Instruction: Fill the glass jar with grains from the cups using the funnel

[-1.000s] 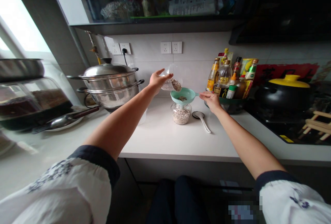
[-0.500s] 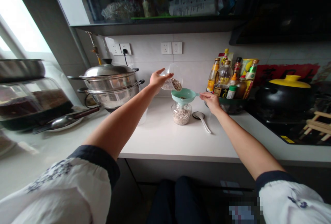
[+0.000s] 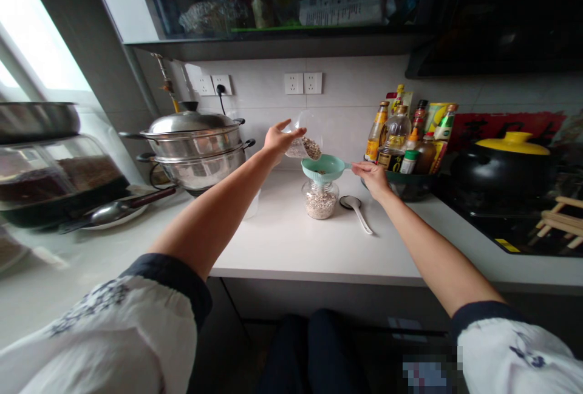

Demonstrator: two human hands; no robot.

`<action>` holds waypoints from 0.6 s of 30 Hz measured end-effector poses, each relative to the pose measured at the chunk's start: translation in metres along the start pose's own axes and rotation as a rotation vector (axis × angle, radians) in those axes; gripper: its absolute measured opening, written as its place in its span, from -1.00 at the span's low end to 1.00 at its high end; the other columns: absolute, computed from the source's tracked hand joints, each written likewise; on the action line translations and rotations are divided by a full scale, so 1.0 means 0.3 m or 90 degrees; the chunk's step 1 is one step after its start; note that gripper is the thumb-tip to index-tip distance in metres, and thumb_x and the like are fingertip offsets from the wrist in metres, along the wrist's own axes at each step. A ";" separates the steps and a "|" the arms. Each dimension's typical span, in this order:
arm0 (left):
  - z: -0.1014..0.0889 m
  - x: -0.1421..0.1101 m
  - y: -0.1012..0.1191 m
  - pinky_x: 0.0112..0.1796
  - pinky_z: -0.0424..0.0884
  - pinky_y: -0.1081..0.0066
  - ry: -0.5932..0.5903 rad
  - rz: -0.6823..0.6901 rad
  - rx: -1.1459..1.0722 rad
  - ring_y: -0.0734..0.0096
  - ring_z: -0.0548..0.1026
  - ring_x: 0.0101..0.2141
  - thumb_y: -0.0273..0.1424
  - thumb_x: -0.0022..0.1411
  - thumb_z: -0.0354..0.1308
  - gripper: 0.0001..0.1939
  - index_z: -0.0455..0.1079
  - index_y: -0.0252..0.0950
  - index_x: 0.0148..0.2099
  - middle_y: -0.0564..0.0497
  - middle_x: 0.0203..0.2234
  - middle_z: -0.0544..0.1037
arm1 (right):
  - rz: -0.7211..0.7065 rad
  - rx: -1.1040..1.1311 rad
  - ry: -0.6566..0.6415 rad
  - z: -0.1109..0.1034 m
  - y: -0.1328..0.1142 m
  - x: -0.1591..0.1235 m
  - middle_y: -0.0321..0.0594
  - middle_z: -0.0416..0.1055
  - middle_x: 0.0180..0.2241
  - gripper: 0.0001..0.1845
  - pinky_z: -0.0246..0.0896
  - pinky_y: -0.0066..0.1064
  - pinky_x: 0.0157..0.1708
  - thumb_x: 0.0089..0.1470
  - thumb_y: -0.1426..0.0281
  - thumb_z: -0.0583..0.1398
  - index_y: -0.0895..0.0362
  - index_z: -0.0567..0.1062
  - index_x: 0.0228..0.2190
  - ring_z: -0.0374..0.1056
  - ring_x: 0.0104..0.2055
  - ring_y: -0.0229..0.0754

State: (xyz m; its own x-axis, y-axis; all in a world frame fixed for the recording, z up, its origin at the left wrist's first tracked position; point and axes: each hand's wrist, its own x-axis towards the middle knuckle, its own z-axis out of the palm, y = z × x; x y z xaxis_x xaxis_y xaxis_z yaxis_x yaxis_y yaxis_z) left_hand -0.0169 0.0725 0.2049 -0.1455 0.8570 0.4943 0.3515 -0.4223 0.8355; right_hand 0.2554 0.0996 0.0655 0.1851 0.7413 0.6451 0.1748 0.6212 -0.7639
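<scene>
Clock face centred on the glass jar [image 3: 320,201], which stands upright on the white counter [image 3: 291,251], partly filled with pale flakes. Green funnel [image 3: 323,167] at 12 o'clock, directly over the jar's mouth; a few darker flakes lie in its bowl.

Right hand [image 3: 373,178] between 2 and 3 o'clock: thumb and fingers pinching the end of the funnel's handle, fingers close together.

Left hand [image 3: 276,144] between 10 and 11 o'clock, gripping a clear container [image 3: 304,139] at 11. Thumb and a forward finger lie apart across its near side; the other fingers are mostly hidden, so their exact hold is hard to tell. Container tilted, mouth toward the funnel, flakes gathered at its lower lip.

White spoon [image 3: 364,223] between 3 and 4 o'clock, bowl on a small black disc [image 3: 342,203], handle on the counter. Cluster of bottles [image 3: 401,142] at 2. Black pot with yellow lid [image 3: 503,166] near 3, farther out. Steel steamer [image 3: 195,154] between 9 and 10, well apart from the jar
</scene>
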 end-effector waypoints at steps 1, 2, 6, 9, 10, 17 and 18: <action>0.000 -0.002 0.002 0.03 0.28 0.35 0.001 -0.002 0.002 0.17 0.41 0.05 -0.20 -0.13 0.39 -0.22 0.33 -0.30 0.16 -0.16 0.05 0.45 | 0.001 -0.002 -0.001 0.000 0.000 0.000 -0.14 0.52 -0.30 -0.55 0.20 -0.24 -0.07 -0.31 0.06 0.37 0.13 0.64 -0.40 0.37 -0.18 -0.09; 0.000 -0.004 0.004 0.03 0.28 0.34 0.000 -0.005 0.002 0.17 0.40 0.05 -0.20 -0.13 0.39 -0.22 0.33 -0.30 0.16 -0.16 0.05 0.45 | 0.002 -0.006 -0.002 0.000 0.000 0.000 -0.14 0.52 -0.29 -0.55 0.20 -0.24 -0.07 -0.30 0.06 0.37 0.13 0.64 -0.40 0.37 -0.18 -0.09; -0.002 -0.010 0.012 0.03 0.29 0.34 -0.005 -0.011 0.004 0.17 0.40 0.05 -0.20 -0.11 0.39 -0.22 0.32 -0.31 0.17 -0.17 0.06 0.44 | 0.001 -0.019 -0.012 -0.001 -0.003 0.002 -0.14 0.52 -0.29 -0.58 0.21 -0.24 -0.08 -0.29 0.09 0.37 0.12 0.64 -0.40 0.36 -0.17 -0.08; -0.003 -0.012 0.013 0.04 0.28 0.34 -0.005 -0.012 0.006 0.19 0.41 0.04 -0.22 -0.10 0.39 -0.23 0.32 -0.31 0.17 -0.16 0.05 0.45 | -0.007 -0.023 -0.006 -0.003 -0.004 0.003 -0.13 0.53 -0.29 -0.60 0.20 -0.23 -0.06 -0.27 0.11 0.37 0.12 0.64 -0.39 0.37 -0.17 -0.08; -0.004 -0.012 0.012 0.04 0.28 0.34 -0.005 -0.011 0.008 0.20 0.41 0.05 -0.22 -0.10 0.39 -0.24 0.32 -0.30 0.17 -0.15 0.04 0.45 | -0.007 -0.027 -0.003 -0.004 -0.004 0.003 -0.13 0.53 -0.28 -0.60 0.20 -0.23 -0.06 -0.26 0.11 0.37 0.12 0.64 -0.39 0.37 -0.17 -0.07; -0.005 -0.003 0.019 0.00 0.31 0.34 -0.004 -0.017 -0.006 0.18 0.45 0.00 -0.23 -0.11 0.39 -0.22 0.31 -0.34 0.18 -0.19 0.02 0.47 | -0.032 -0.007 0.021 -0.005 -0.012 0.008 -0.12 0.54 -0.29 -0.60 0.21 -0.21 -0.06 -0.24 0.09 0.35 0.13 0.64 -0.39 0.38 -0.16 -0.06; -0.004 -0.002 0.021 -0.01 0.32 0.34 -0.004 -0.017 -0.008 0.18 0.46 -0.01 -0.24 -0.10 0.39 -0.22 0.30 -0.34 0.18 -0.19 0.01 0.48 | -0.036 -0.008 0.017 -0.005 -0.014 0.009 -0.12 0.54 -0.30 -0.60 0.21 -0.22 -0.06 -0.24 0.09 0.35 0.13 0.64 -0.39 0.38 -0.17 -0.07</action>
State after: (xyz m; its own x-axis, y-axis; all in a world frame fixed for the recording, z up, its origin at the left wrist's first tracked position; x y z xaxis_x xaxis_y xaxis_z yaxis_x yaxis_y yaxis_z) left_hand -0.0159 0.0689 0.2101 -0.1488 0.8698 0.4704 0.3357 -0.4030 0.8514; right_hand 0.2565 0.0985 0.0705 0.2004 0.6982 0.6873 0.1973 0.6584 -0.7264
